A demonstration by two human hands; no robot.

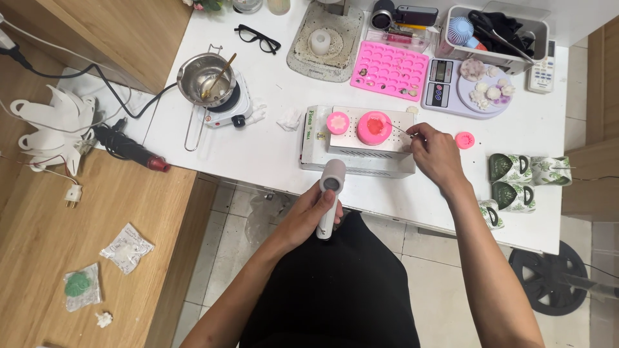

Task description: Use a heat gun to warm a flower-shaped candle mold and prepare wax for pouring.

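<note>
My left hand (309,212) grips a white handheld blower-shaped tool (331,193), its round head pointing at a white box (358,158) on the table. On top of the box sit two pink silicone moulds, a small one (337,122) and a larger round one (374,127). My right hand (437,154) pinches a thin metal pick (401,131) whose tip reaches toward the larger mould.
A steel pot (206,78) with a stirrer stands on a small hotplate (229,109). Behind are black glasses (258,38), a pink tray mould (389,69), a scale (461,87) with pale flower shapes, a bin (493,32) and patterned mugs (516,180). A wooden bench (77,251) lies left.
</note>
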